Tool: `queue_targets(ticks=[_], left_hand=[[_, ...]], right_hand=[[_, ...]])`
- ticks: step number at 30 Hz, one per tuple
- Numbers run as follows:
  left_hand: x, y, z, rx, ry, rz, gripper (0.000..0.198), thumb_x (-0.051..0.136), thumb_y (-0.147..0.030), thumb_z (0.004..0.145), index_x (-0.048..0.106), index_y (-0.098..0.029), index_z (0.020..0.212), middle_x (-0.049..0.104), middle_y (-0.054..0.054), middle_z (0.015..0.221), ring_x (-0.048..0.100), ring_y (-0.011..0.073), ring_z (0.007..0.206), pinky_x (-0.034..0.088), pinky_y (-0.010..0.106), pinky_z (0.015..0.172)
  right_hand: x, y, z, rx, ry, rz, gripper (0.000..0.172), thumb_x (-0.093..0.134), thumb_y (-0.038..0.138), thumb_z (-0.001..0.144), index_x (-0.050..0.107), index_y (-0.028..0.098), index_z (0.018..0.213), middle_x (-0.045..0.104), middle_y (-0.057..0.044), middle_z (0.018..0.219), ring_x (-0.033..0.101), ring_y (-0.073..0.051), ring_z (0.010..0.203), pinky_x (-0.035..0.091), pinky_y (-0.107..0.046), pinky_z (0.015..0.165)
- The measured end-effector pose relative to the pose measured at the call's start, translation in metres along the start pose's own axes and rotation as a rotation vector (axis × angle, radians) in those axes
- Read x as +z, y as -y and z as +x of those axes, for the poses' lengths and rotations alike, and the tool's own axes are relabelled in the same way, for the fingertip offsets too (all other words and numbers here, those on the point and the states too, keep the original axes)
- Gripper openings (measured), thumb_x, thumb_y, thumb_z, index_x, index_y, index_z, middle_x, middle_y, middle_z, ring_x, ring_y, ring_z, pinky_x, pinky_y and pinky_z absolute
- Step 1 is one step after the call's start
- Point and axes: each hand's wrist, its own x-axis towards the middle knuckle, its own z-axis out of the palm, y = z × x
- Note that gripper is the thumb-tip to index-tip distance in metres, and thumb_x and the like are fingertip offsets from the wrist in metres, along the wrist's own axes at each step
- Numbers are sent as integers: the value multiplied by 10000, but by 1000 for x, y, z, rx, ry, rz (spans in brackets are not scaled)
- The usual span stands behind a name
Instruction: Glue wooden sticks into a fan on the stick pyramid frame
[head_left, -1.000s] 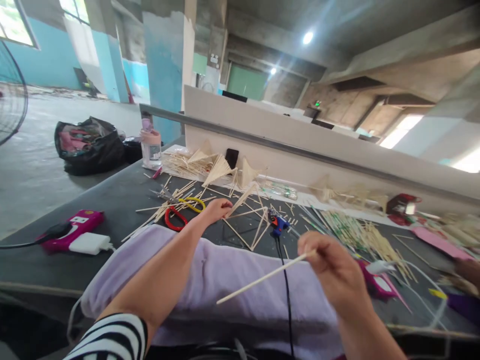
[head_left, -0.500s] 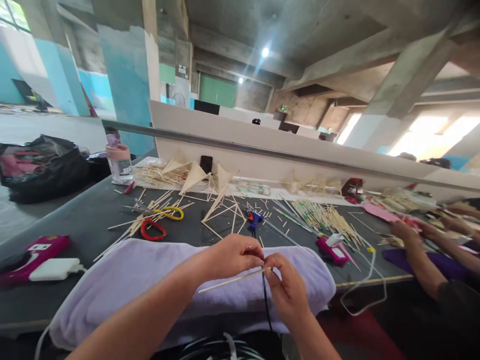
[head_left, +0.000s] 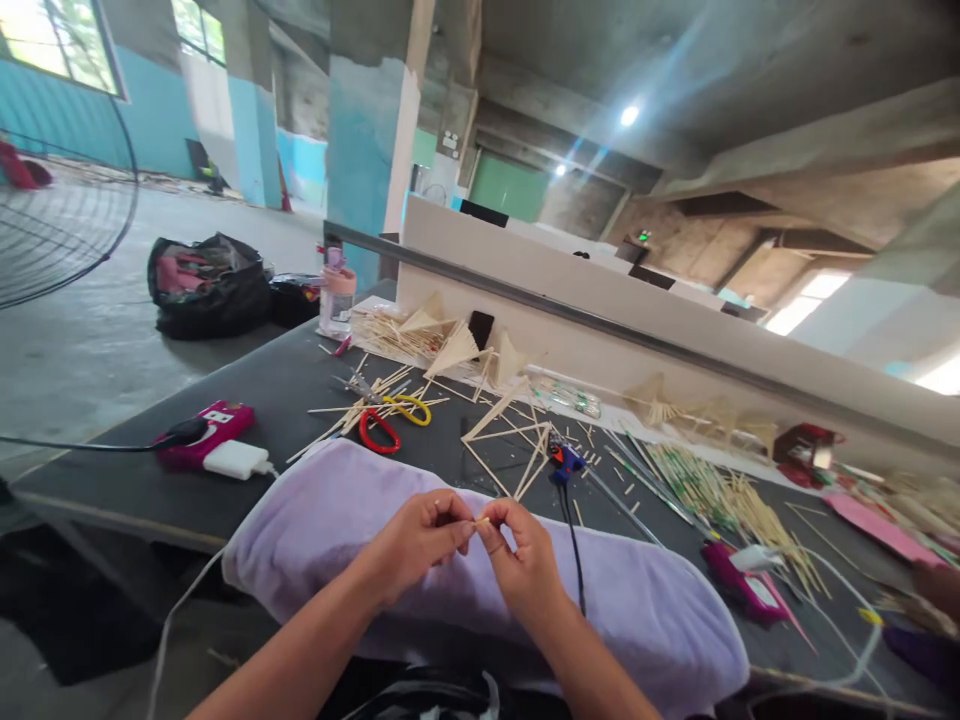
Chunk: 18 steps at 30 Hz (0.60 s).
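My left hand and my right hand meet fingertip to fingertip over the lilac towel. Both are closed in a pinch around a thin wooden stick, of which only a short pale bit shows; the fingers hide the rest. Just beyond the towel lies a frame of glued sticks. To its right is a blue glue gun, its black cord running down across the towel. Scissors with one red and one yellow handle rest on loose sticks to the left.
Fan-shaped stick pieces and a bottle stand along the back of the dark table. Pink power strips sit left and right of the towel. A bundle of green-marked sticks lies right. A co-worker's hand shows at the right edge.
My view has swung left, so the table appears shifted right. The long stick that stuck out leftward from my right hand now shows only as a short bit between both hands' fingertips.
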Motion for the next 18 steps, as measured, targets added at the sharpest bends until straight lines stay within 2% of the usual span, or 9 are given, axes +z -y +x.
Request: queue_targets(ticks=[3, 5, 7, 9, 11, 14, 18], left_hand=[[-24, 4, -24, -32, -112, -114, 277, 636, -406, 725, 538, -148, 714, 511, -31, 564, 358, 49, 457, 245, 180, 435], [-38, 9, -44, -68, -187, -172, 310, 661, -427, 700, 529, -147, 680, 503, -29, 549, 358, 50, 462, 243, 180, 442], [-48, 16, -65, -124, -275, -206, 349, 699, -449, 653, 524, -147, 652, 504, -27, 539, 349, 48, 454, 231, 181, 438], [-55, 26, -84, -158, -356, -236, 387, 718, -483, 615, 519, -151, 642, 496, -30, 510, 308, 39, 421, 187, 182, 422], [-60, 37, -100, -164, -426, -281, 418, 720, -514, 596, 505, -158, 634, 487, -32, 492, 293, 34, 399, 152, 183, 417], [-64, 49, -112, -166, -434, -310, 419, 720, -524, 594, 510, -163, 626, 468, -34, 478, 288, 35, 395, 160, 185, 415], [-66, 54, -113, -148, -424, -281, 394, 722, -516, 596, 549, -164, 629, 443, -38, 467, 273, 40, 413, 184, 184, 410]], right_hand=[[25, 2, 28, 53, 206, 207, 135, 507, 333, 819, 559, 211, 796, 583, -7, 707, 536, -153, 656, 436, -273, 614], [45, -7, 56, 84, 275, 257, 154, 478, 335, 831, 552, 201, 851, 595, -10, 739, 552, -147, 680, 449, -266, 634], [67, -23, 90, 108, 249, 99, 151, 467, 287, 821, 560, 189, 889, 618, -20, 783, 569, -149, 708, 457, -265, 655], [91, -41, 125, 102, 237, -192, 184, 443, 203, 804, 580, 177, 924, 644, -41, 874, 592, -152, 789, 465, -269, 726], [111, -55, 156, 54, 297, -537, 266, 413, 137, 806, 581, 168, 1011, 643, -64, 1024, 584, -148, 939, 440, -252, 831], [132, -63, 187, 17, 343, -687, 305, 452, 101, 786, 584, 130, 1059, 621, -117, 1113, 546, -182, 1066, 393, -259, 911], [141, -60, 202, 16, 383, -806, 262, 472, 170, 813, 600, 120, 1035, 653, -150, 1017, 596, -230, 981, 429, -310, 838]])
